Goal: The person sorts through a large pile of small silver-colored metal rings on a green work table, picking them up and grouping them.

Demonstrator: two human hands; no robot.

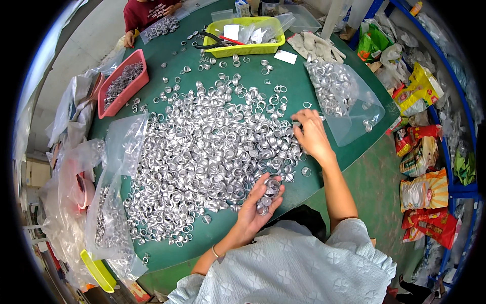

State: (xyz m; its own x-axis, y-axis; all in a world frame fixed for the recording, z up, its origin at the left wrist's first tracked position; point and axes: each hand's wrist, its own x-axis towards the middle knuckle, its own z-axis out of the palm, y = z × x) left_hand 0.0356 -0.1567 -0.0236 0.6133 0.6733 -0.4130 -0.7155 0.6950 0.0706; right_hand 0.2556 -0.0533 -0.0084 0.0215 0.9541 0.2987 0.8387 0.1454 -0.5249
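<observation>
Pointing mixed ways, heaped silver rings (pixel 206 147)

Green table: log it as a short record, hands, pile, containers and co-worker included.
Left hand: cupped around several rings
Right hand: at the pile's right edge, thumb and fingers apart
Pile: loose metal rings, spread across the table
Pink basket: left side, small metal parts inside
Yellow basket: far side
Clear bag: right side, rings inside
Co-worker: far left, dark red shirt
</observation>
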